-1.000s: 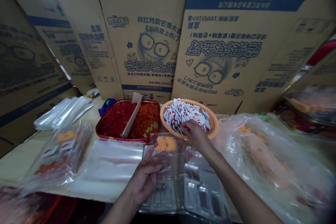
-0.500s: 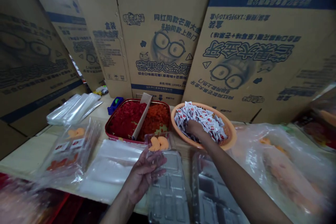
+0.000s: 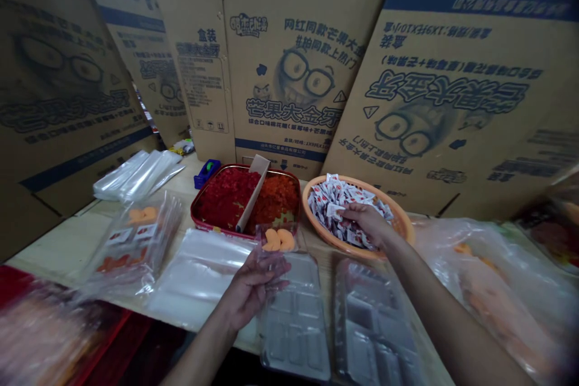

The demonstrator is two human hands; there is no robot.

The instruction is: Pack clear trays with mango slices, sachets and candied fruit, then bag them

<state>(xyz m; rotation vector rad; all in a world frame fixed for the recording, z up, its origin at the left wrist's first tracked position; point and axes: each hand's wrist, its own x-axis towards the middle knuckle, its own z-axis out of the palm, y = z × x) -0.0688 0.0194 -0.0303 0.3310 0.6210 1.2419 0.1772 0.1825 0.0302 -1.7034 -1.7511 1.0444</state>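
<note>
In my left hand (image 3: 253,286) is a clear plastic tray, fingers closed on its left edge. Two orange curved candies (image 3: 278,240) lie in its far compartment. Below it is a clear compartment tray (image 3: 296,319); whether the two are nested I cannot tell. My right hand (image 3: 366,221) is over the orange plastic basket (image 3: 404,235), pinching a small white sachet (image 3: 335,211) by its edge. Many more printed sachets (image 3: 330,190) fill the basket around it.
A red-rimmed tray (image 3: 196,214) holds red and orange pieces, split by a cardboard strip (image 3: 253,193). Left lie filled packs (image 3: 131,241), flat clear bags (image 3: 199,268) and a blue tape dispenser (image 3: 207,174). More clear trays (image 3: 375,325) and a large plastic bag (image 3: 488,289) sit right. Cardboard boxes (image 3: 294,72) stand behind.
My right hand has risen from among the sachets, now with one between its fingertips. My left hand still holds the tray. The whole view has shifted slightly.
</note>
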